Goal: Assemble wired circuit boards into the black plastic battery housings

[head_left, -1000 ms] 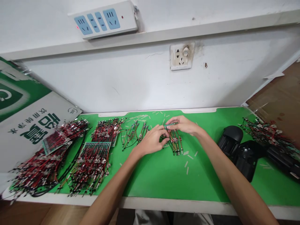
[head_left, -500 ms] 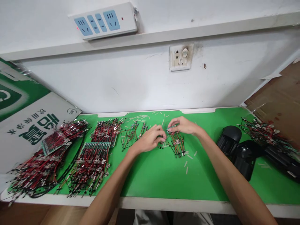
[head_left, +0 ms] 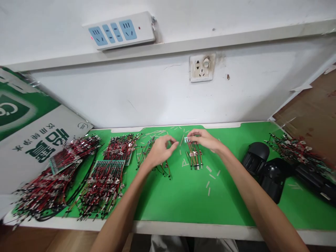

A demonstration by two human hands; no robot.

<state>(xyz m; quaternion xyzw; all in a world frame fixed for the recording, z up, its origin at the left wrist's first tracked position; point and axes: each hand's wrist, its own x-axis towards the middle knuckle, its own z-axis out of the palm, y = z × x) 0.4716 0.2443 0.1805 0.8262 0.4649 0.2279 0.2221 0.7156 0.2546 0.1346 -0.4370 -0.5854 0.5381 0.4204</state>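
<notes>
My right hand pinches the top of a small circuit board strip with several red and brown wires hanging from it onto the green mat. My left hand is closed in a pinch on a small piece with thin dark wires trailing below it, a little left of the strip. A loose group of wired pieces lies just left of that hand.
Big heaps of red and black wired boards cover the mat's left side beside a green and white carton. Black plastic housings and another wire heap sit at the right. Small white slips litter the mat.
My left hand has drawn away to the left from the strip with a wired piece in its fingers. The right hand stays on the strip's top, which shifted slightly.
</notes>
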